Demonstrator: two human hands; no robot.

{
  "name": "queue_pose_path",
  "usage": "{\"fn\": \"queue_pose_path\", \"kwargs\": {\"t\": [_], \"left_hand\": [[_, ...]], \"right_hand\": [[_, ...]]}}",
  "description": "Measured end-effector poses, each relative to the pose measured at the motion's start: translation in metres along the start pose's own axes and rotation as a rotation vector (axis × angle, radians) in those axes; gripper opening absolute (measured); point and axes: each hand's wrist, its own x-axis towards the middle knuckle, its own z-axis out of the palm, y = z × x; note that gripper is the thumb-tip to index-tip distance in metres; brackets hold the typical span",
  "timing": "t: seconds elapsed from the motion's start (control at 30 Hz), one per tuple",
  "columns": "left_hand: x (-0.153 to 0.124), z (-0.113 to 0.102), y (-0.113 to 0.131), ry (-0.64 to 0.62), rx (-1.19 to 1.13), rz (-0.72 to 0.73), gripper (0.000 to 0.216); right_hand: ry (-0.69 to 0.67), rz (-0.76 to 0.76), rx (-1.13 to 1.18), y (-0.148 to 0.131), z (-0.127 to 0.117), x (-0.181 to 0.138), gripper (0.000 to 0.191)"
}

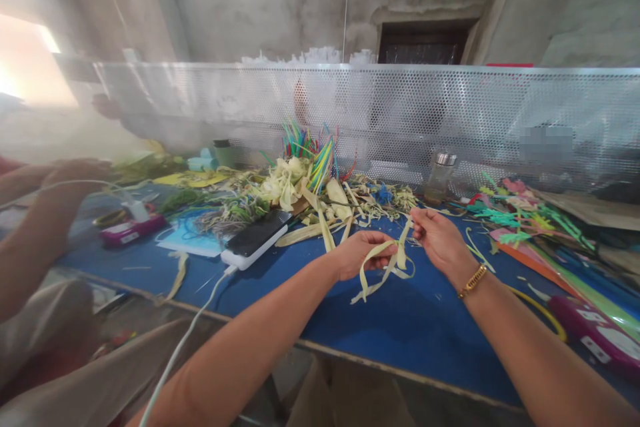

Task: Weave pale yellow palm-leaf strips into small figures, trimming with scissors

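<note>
— Where did you log the strips?
— I noted the pale strips [387, 265] just above the blue table [425, 327], mid-bench, strung between both hands.
— State of the hands?
— The left hand [357, 253] was curled closed and pinched one end between thumb and fingers. The right hand [440, 240] pinched the other end at its fingertips, with a bracelet [473, 280] on that wrist.
— Orientation?
— The long axis ran roughly left to right between the two grips, rising slightly toward the right hand. One short piece stood near upright by the right fingertips. The loose tails drooped down-left toward the near table edge; I couldn't tell whether they touched the surface.
— Surroundings?
— A loose pile [300, 187] of similar strips lay behind the hands, a power strip [255, 237] to the left, and a co-worker's hand [75, 173] far left, blurred.
</note>
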Motion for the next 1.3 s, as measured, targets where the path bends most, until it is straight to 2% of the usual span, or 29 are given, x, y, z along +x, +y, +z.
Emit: {"fn": "queue_pose_path", "kwargs": {"t": [0.2, 0.43, 0.63, 0.73, 0.9, 1.07, 1.17, 1.3], "left_hand": [[0.000, 0.001, 0.000, -0.048, 0.042, -0.041, 0.033], [-0.001, 0.001, 0.002, -0.095, 0.061, -0.008, 0.036], [-0.001, 0.000, 0.002, -0.100, 0.080, -0.042, 0.034], [-0.001, 0.000, 0.001, -0.108, 0.098, -0.048, 0.033], [0.002, -0.001, -0.001, -0.038, 0.042, 0.007, 0.033], [0.007, -0.001, -0.001, 0.130, -0.067, 0.125, 0.034], [0.008, -0.001, -0.001, 0.166, -0.126, 0.186, 0.035], [0.006, 0.001, 0.001, 0.183, -0.145, 0.238, 0.038]], "right_hand": [[0.167, -0.033, 0.047, -0.004, -0.022, 0.017, 0.038], [0.298, -0.049, 0.106, -0.009, -0.038, 0.026, 0.034], [0.333, -0.149, 0.059, -0.007, -0.050, 0.033, 0.035], [0.334, -0.137, 0.086, -0.008, -0.048, 0.033, 0.035], [0.213, -0.031, 0.084, -0.014, -0.033, 0.021, 0.033], [0.101, 0.151, -0.163, -0.019, -0.011, 0.002, 0.033], [0.003, 0.132, -0.243, -0.021, -0.003, -0.007, 0.035], [-0.288, 0.027, -0.311, -0.021, 0.001, -0.015, 0.038]]}}
